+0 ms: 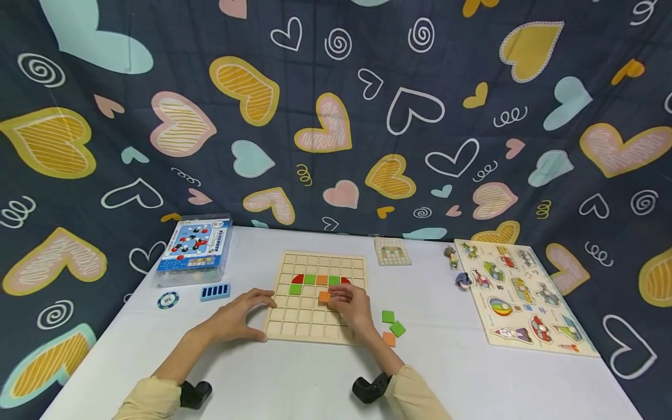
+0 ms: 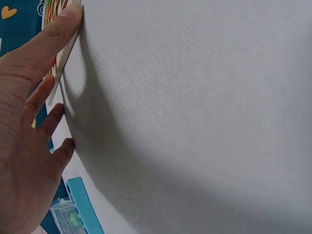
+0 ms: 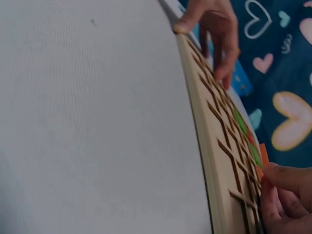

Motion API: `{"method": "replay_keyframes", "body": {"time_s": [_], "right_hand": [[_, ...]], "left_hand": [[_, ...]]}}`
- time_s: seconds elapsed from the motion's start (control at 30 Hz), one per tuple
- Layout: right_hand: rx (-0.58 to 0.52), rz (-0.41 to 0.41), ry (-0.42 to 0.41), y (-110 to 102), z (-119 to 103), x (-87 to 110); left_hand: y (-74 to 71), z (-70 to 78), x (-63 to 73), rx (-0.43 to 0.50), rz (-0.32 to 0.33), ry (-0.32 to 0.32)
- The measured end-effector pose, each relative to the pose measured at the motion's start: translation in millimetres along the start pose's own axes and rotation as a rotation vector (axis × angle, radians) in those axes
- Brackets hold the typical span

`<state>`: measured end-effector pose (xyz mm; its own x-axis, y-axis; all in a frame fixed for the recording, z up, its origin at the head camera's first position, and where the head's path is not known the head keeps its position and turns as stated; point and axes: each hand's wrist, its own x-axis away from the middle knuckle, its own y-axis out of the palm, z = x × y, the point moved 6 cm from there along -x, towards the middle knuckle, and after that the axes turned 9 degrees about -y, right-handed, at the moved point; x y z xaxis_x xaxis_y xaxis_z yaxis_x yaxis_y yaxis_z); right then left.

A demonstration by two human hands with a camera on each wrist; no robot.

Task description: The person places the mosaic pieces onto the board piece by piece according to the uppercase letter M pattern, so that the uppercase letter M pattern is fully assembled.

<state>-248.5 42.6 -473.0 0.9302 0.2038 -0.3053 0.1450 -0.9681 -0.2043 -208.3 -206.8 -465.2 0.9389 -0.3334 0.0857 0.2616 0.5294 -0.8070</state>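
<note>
A wooden grid board (image 1: 299, 318) lies on the white table. My left hand (image 1: 236, 317) rests against its left side, thumb at the near left corner and fingers spread along the edge. Between thumb and fingers, my right hand (image 1: 354, 309) pinches an orange square tile (image 1: 324, 297) over the middle of the board; the right wrist view shows this tile (image 3: 264, 153) tilted up. Farther up the grid sits a row with a red rounded piece (image 1: 298, 279), green tiles (image 1: 310, 279) and an orange tile (image 1: 322, 280). One green tile (image 1: 296, 289) lies below its left end.
Two loose green tiles (image 1: 388, 316) and an orange tile (image 1: 389, 339) lie right of the board. A pattern card (image 1: 392, 252) is behind it. At left are a boxed kit (image 1: 194, 248), a blue block (image 1: 215, 291) and a round chip (image 1: 168, 300); at right, figurines (image 1: 463, 281) and a picture puzzle (image 1: 520, 297).
</note>
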Motion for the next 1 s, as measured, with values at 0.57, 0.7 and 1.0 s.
{"method": "replay_keyframes", "body": {"time_s": [0.57,0.7,1.0], "right_hand": [[0.053,-0.079,-0.089,44,-18,-8.0],[0.057,-0.098,-0.085,48,-16,-9.6],[0.072,-0.122,-0.082,60,-12,-14.1]], "left_hand": [[0.2,-0.8,0.3,0.005,-0.014,-0.024],[-0.9,0.6,0.0,0.005,-0.012,-0.013],[-1.2,0.7,0.4,0.003,-0.005,0.000]]}}
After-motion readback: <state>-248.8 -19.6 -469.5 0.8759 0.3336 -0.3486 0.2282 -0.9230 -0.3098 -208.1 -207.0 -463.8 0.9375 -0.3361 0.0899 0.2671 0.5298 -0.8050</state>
